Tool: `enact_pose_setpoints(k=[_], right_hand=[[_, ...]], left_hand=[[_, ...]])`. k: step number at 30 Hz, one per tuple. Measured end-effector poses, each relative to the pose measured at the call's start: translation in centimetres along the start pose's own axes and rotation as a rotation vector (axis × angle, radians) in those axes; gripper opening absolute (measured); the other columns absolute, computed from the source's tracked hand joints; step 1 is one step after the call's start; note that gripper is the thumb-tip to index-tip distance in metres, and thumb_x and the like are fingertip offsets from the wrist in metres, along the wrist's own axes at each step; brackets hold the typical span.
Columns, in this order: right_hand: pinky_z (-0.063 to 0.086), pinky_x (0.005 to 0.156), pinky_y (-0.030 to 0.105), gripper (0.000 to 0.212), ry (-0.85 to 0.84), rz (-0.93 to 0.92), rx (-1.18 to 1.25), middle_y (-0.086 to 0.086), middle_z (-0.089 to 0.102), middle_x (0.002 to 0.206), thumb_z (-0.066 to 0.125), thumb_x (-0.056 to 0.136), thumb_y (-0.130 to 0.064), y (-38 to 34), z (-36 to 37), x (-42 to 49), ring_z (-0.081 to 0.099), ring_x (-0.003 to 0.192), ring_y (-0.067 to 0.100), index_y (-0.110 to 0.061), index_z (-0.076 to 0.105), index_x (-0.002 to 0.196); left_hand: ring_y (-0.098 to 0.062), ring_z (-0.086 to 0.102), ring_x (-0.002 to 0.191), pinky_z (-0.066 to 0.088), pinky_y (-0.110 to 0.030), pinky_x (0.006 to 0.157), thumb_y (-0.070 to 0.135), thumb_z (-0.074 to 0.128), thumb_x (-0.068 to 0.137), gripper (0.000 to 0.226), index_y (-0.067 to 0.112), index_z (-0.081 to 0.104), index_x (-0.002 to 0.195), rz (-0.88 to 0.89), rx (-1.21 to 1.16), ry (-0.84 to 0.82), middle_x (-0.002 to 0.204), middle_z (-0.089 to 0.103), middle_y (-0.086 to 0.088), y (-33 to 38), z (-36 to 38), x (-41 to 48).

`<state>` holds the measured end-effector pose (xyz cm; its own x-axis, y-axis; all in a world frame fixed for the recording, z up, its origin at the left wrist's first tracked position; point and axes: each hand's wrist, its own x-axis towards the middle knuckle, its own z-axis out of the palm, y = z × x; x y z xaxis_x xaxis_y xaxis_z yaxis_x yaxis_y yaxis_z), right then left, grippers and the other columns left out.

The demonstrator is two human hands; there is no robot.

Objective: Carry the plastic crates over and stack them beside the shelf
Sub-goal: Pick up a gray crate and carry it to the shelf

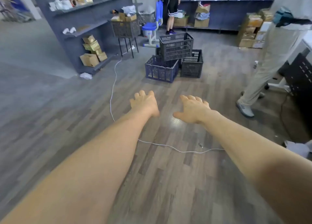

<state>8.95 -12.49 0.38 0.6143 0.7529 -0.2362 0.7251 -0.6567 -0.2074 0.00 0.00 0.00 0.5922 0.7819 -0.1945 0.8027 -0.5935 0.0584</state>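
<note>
**Empty-handed, heading for the crate pile**

Both arms stretched fwd, palms down. Left hand (144, 104) and right hand (194, 110) have fingers spread wide, nothing in either, hovering over bare wood-look floor (168, 181), well apart from any crate.

The crates sit in a loose heap ahead, mid-room: a blue crate (161, 70) at front on the floor, a dark grey crate (192, 64) just beside it on the right, and a tilted grey crate (176, 45) perched on top, leaning across the two (looks unsteady, corner-propped). Possibly another behind; can't tell. The shelf (81, 21) stands to the left w/ cardboard boxes on its lower levels; floor beside it near the pile looks free.

Step in hand, as I read it: the approach/reach, no pickup yet. Next move calls for closing in on the pile and taking the tilted top crate first, one hand per side at the rim, lifting it clear so the lower two don't shift.

Watch-outs: white cable (112, 95) snakes across the floor between the hands and the pile, so trip risk. A person in beige trousers (270, 58) stands near on the right; another person (171, 7) stands farther back by a blue chair (152, 25).
</note>
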Motion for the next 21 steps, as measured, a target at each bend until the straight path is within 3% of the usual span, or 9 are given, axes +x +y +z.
enact_pose_setpoints(k=[12, 21], right_hand=[[0.028, 0.108, 0.046, 0.067, -0.009, 0.063, -0.06, 0.009, 0.036, 0.145, 0.053, 0.088, -0.05, 3.8, -1.0, 5.3, 0.03, 0.136, 0.032, -0.021, 0.03, 0.144], [0.03, 0.107, 0.042, 0.066, -0.021, 0.029, -0.066, 0.009, 0.038, 0.142, 0.053, 0.089, -0.05, 9.7, -3.9, 14.9, 0.031, 0.135, 0.031, -0.014, 0.035, 0.141]], left_hand=[[-0.029, 0.033, 0.129, 0.035, -0.04, 0.098, 0.027, 0.073, 0.077, 0.068, 0.018, 0.036, 0.133, 0.106, 0.122, 0.012, 0.134, 0.037, -0.01, 4.7, 0.6, 6.3], [-0.027, 0.033, 0.129, 0.034, -0.037, 0.099, 0.026, 0.073, 0.078, 0.073, 0.018, 0.033, 0.139, 0.138, 0.194, 0.008, 0.136, 0.036, -0.01, 12.2, -0.2, 15.2]])
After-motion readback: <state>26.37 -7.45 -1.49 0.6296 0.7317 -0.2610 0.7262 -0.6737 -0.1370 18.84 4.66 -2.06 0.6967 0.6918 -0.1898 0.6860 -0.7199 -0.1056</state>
